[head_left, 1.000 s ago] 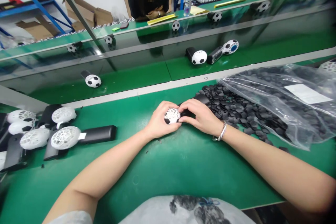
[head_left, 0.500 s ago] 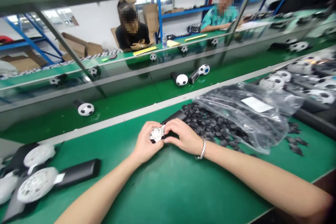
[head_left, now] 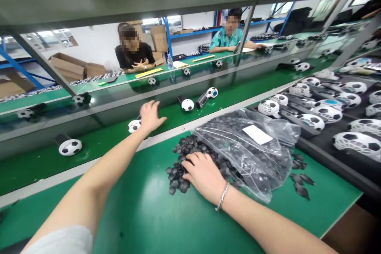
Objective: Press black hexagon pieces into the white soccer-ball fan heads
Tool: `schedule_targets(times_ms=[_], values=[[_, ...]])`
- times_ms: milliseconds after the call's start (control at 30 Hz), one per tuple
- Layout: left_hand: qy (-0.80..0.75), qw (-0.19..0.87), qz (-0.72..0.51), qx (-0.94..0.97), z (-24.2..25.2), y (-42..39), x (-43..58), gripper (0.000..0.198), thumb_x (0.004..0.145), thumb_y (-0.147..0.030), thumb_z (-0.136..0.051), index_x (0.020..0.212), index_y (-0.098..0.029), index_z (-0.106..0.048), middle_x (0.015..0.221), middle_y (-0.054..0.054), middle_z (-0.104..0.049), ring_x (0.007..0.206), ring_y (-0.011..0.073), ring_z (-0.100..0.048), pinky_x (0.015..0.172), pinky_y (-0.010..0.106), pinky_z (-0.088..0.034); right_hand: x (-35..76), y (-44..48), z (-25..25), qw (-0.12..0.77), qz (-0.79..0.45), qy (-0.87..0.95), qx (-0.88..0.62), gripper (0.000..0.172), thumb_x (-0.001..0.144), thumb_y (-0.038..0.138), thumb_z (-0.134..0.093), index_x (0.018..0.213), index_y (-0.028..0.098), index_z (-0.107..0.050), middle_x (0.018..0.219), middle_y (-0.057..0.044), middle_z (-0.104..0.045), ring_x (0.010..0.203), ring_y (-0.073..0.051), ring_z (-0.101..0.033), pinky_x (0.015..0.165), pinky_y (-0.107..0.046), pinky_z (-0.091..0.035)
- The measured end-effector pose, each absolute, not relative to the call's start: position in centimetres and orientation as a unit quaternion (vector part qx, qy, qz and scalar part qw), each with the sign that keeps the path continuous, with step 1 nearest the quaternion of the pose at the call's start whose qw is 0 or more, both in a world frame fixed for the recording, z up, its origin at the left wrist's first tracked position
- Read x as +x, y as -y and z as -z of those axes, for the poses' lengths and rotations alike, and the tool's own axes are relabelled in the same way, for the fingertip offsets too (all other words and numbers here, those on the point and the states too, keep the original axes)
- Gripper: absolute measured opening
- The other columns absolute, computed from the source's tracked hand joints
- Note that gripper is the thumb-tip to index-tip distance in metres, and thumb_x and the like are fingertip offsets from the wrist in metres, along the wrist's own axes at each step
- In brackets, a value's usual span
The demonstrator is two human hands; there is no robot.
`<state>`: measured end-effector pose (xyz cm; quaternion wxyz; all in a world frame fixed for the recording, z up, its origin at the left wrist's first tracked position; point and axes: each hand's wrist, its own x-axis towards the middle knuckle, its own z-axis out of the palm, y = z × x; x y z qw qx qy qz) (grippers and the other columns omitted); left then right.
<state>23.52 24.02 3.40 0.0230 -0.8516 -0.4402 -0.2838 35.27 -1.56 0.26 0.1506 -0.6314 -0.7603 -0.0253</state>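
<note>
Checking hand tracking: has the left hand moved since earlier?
Yes, the left hand went forward from the table across the pale rail to above the green belt.

Green bench (head_left: 143, 206): loose black pieces (head_left: 177, 180), clear plastic bag (head_left: 263, 166)
Green strip (head_left: 102, 143): football-patterned units (head_left: 133, 126)
Dark tray (head_left: 324, 152): similar units (head_left: 357, 143)

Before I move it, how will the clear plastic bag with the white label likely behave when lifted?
The clear plastic bag will probably sag and crumple, since its film is wrinkled. It may spill, as black pentagonal pieces lie loose beside it. Those visible inside could slide about.
</note>
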Motion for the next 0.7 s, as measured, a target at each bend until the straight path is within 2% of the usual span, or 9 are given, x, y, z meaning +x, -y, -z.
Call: schedule_targets(times_ms=[133,233,300,400,500,600,700], values=[[0.347,-0.052,0.213,-0.912,-3.8,-24.7,33.7,0.091,0.058,-0.033,-0.073,0.136,-0.018,-0.028,0.14,0.014,-0.027,0.129,0.0315,-0.024,0.105,0.041,-0.025,35.7,1.8,-0.1,0.171,0.023,0.771,-0.613,0.011,0.081,0.028,-0.059,0.088,0.02,-0.062,0.095,-0.005,-0.062,0.091,-0.022,-0.051,0.075,-0.036,-0.037],[0.338,-0.072,0.197,-0.918,-3.3,-24.9,38.9,0.074,0.06,-0.021,-0.069,0.127,-0.019,-0.039,0.126,0.013,-0.043,0.117,0.0279,-0.043,0.096,0.037,-0.037,36.1,1.7,0.1,0.188,0.027,0.772,-0.606,0.009,0.083,0.025,-0.056,0.085,0.02,-0.063,0.093,-0.004,-0.062,0.09,-0.021,-0.05,0.075,-0.036,-0.036],[0.338,-0.078,0.205,-0.915,-3.6,-24.3,39.8,0.06,0.064,-0.019,-0.062,0.121,-0.017,-0.044,0.116,0.012,-0.05,0.107,0.0256,-0.05,0.09,0.035,-0.042,36.3,1.6,0.1,0.196,0.032,0.77,-0.606,0.009,0.084,0.023,-0.055,0.084,0.02,-0.064,0.093,-0.005,-0.062,0.091,-0.021,-0.049,0.075,-0.035,-0.036],[0.347,-0.077,0.233,-0.905,-5.8,-21.9,36.9,0.053,0.069,-0.026,-0.056,0.12,-0.017,-0.042,0.109,0.01,-0.052,0.103,0.0232,-0.051,0.087,0.033,-0.043,36.5,1.6,-0.1,0.207,0.039,0.768,-0.605,0.011,0.083,0.024,-0.056,0.085,0.02,-0.066,0.096,-0.006,-0.062,0.094,-0.022,-0.049,0.077,-0.035,-0.036],[0.323,-0.042,0.245,-0.913,-8.7,-17.5,30.4,0.052,0.067,-0.03,-0.057,0.116,-0.02,-0.044,0.105,0.005,-0.053,0.1,0.0215,-0.052,0.087,0.031,-0.043,36.7,1.9,-0.5,0.207,0.032,0.772,-0.601,0.012,0.082,0.024,-0.057,0.086,0.02,-0.067,0.094,-0.006,-0.063,0.093,-0.022,-0.049,0.076,-0.035,-0.037],[0.301,0.048,0.198,-0.932,-10.0,-11.6,23.2,0.05,0.067,-0.029,-0.056,0.115,-0.02,-0.046,0.1,0.007,-0.052,0.091,0.0222,-0.054,0.077,0.031,-0.045,37.0,2.1,-0.6,0.21,0.049,0.783,-0.583,0.016,0.084,0.023,-0.053,0.085,0.018,-0.068,0.092,-0.007,-0.063,0.089,-0.022,-0.05,0.075,-0.035,-0.038],[0.345,0.124,0.102,-0.925,-8.8,-6.2,17.8,0.048,0.067,-0.025,-0.055,0.114,-0.018,-0.048,0.097,0.01,-0.051,0.087,0.0243,-0.053,0.072,0.034,-0.044,37.2,1.8,-0.1,0.223,0.087,0.803,-0.545,0.017,0.084,0.023,-0.052,0.087,0.016,-0.067,0.094,-0.008,-0.062,0.087,-0.023,-0.05,0.073,-0.035,-0.038]])
